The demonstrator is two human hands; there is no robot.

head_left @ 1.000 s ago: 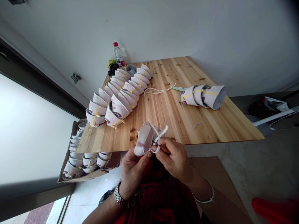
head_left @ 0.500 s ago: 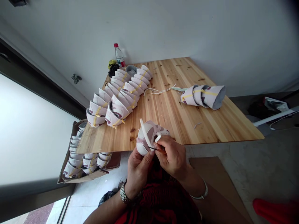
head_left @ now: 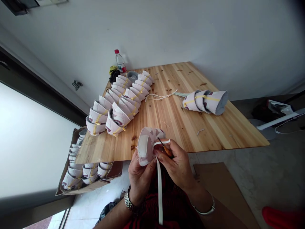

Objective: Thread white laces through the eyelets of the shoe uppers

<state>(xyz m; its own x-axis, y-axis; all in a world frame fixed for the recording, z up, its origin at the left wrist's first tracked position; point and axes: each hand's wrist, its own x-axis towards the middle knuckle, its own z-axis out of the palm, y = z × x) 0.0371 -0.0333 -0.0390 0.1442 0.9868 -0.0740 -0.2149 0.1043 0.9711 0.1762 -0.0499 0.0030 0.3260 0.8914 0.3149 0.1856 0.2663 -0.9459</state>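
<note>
White strap now dangles off pale shoe upper w/ maroon bits.

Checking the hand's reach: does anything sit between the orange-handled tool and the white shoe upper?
Nothing visibly blocks it. The orange-handled tool in the right hand has its dark tip at the white-and-maroon shoe upper in the left hand. A flat white strap passes close by the shaft, not clearly across it.

Left hand cupped, right hand pinching
</note>
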